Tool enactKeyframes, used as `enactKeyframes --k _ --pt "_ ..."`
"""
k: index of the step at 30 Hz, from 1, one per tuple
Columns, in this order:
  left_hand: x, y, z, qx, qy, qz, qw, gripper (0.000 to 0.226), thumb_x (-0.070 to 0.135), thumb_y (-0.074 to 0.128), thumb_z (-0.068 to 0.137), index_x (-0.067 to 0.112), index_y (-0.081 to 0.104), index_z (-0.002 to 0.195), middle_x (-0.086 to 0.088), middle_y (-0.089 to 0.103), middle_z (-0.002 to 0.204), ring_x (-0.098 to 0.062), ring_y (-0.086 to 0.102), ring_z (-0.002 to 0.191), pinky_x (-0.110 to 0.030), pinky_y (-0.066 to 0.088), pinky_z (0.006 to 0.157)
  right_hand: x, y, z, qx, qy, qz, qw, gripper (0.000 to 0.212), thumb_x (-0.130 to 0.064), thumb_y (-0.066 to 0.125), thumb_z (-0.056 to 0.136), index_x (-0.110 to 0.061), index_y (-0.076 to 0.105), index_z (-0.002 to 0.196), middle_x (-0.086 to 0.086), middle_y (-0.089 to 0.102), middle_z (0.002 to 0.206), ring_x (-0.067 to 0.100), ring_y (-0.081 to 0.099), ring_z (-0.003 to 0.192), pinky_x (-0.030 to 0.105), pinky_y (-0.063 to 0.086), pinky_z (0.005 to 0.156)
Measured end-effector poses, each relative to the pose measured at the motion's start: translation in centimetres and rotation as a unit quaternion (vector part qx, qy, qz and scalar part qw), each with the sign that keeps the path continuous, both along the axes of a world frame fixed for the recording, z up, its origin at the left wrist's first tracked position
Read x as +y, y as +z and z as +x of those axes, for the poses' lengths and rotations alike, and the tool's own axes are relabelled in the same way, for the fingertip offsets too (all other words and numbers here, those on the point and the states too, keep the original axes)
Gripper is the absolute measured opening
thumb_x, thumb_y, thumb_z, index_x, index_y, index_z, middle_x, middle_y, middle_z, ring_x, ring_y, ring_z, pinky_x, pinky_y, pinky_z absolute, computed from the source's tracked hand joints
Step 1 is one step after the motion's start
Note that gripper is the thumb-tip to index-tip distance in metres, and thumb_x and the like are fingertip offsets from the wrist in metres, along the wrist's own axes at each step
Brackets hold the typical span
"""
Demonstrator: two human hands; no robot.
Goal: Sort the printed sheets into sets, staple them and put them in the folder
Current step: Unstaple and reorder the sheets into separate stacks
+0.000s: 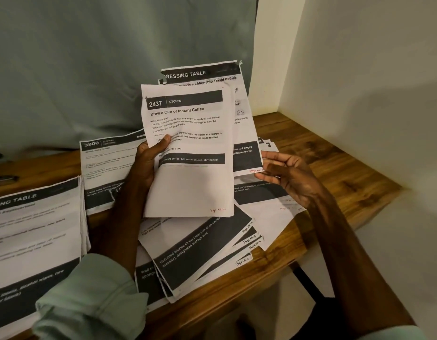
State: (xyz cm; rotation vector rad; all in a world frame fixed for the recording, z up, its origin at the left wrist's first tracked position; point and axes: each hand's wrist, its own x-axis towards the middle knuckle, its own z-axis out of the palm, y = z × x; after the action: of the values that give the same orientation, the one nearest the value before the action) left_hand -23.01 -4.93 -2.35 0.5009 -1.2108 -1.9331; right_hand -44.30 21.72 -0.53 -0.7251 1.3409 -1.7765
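Left hand (148,163) is up off the table (335,168), clenched on the coffee sheet (190,153), the one headed 2437 Kitchen. The thumb (164,141) is clamped across the print on its near edge and the other fingers are hidden behind the paper. It is held upright and facing the eyes, probably so that heading and handwritten page number can be read before it is filed. Right behind those fingers stands a Dressing Table sheet (244,133), peeking out above and to the side. The right hand (286,175) has it at the bottom corner, thumb over and nearly straight fingers under in what looks like a light pinch, drawing it clear of the front page, I'd say, because the headings don't match and belong to different sets. Below both hands lies a loose fan of pages (205,251), spread so that the red page numbers show at the corners. Just outside the left wrist lies the 3800 Kitchen sheet (109,163), and further out, beyond the rolled sleeve (89,290), there is a squared-up Dressing Table stack (35,229), the likely home for the sheet in the right hand. We're in the sorting stage, by my read, with nothing stapled. No stapler or folder is in view.
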Motion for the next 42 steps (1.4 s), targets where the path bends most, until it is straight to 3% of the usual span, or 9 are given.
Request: enactKeyframes --k 6,10,16,22,25,31,36,42 --pt "0.2 0.2 0.1 0.014 -0.006 0.002 1.0 0.021 0.013 0.065 0.097 0.017 0.074 0.116 -0.013 0.071 0.127 -0.034 0.067 0.117 -0.049 0.056 0.099 0.2 0.1 0.0 -0.004 0.014 -0.005 1.0 0.032 0.005 0.06 0.092 -0.001 0.061 0.124 0.017 0.07 0.122 0.038 0.068 0.113 0.037 0.063 0.079" --pt "0.4 0.3 0.0 0.021 -0.004 0.0 1.0 0.021 0.012 0.064 0.098 0.016 0.072 0.117 -0.013 0.071 0.125 -0.032 0.069 0.114 -0.045 0.059 0.094 0.2 0.0 -0.1 0.003 0.017 -0.002 1.0 0.031 0.006 0.059 0.093 -0.002 0.062 0.123 0.017 0.071 0.121 0.037 0.069 0.112 0.035 0.063 0.078" --pt "0.0 0.1 -0.1 0.021 -0.008 0.01 1.0 0.022 0.012 0.065 0.097 0.016 0.072 0.117 -0.015 0.07 0.128 -0.036 0.066 0.118 -0.051 0.055 0.1 0.1 0.0 -0.3 0.008 0.014 0.0 1.0 0.03 0.006 0.058 0.093 -0.003 0.063 0.121 0.017 0.071 0.121 0.037 0.069 0.112 0.037 0.063 0.081" --pt "-0.1 0.0 -0.1 0.027 -0.024 0.0 0.999 0.022 0.012 0.064 0.097 0.016 0.074 0.116 -0.016 0.07 0.127 -0.034 0.069 0.113 -0.046 0.059 0.092 0.1 0.0 -0.6 0.031 0.013 0.012 0.999 0.035 0.005 0.061 0.092 -0.003 0.062 0.125 0.015 0.072 0.12 0.036 0.07 0.109 0.036 0.064 0.075" --pt "0.1 -0.2 -0.3 0.029 -0.038 -0.002 0.999 0.03 0.011 0.065 0.096 0.011 0.067 0.125 -0.017 0.069 0.129 -0.035 0.069 0.114 -0.046 0.059 0.092 -0.4 0.1 -0.8 0.075 -0.007 0.041 0.996 0.041 -0.006 0.069 0.085 -0.007 0.064 0.125 0.013 0.072 0.12 0.034 0.071 0.106 0.031 0.064 0.07" --pt "0.1 -0.5 -0.4 -0.001 -0.059 0.002 0.998 0.053 0.013 0.076 0.09 0.007 0.057 0.138 -0.02 0.065 0.133 -0.039 0.065 0.12 -0.051 0.055 0.096 -2.6 1.4 -0.7 0.127 -0.02 0.067 0.989 0.041 -0.015 0.071 0.091 -0.012 0.063 0.13 0.006 0.074 0.117 0.027 0.073 0.103 0.041 0.062 0.082" --pt "0.4 -0.5 -0.4 -0.028 -0.077 -0.027 0.996 0.045 0.009 0.067 0.096 0.004 0.057 0.139 -0.019 0.066 0.132 -0.039 0.066 0.119 -0.05 0.055 0.098 -5.2 2.2 -0.2 0.169 -0.087 0.046 0.981 0.028 -0.018 0.069 0.094 -0.008 0.069 0.121 0.006 0.076 0.112 0.021 0.076 0.09 0.032 0.061 0.067" --pt "-0.3 -0.4 0.1 -0.073 -0.055 -0.062 0.994 0.04 0.013 0.07 0.095 0.008 0.062 0.134 -0.014 0.072 0.124 -0.036 0.069 0.113 -0.046 0.059 0.094 -5.2 1.4 -1.4 0.179 -0.186 0.052 0.965 0.02 -0.018 0.07 0.094 -0.014 0.07 0.114 0.004 0.076 0.11 0.023 0.075 0.093 0.045 0.061 0.085"
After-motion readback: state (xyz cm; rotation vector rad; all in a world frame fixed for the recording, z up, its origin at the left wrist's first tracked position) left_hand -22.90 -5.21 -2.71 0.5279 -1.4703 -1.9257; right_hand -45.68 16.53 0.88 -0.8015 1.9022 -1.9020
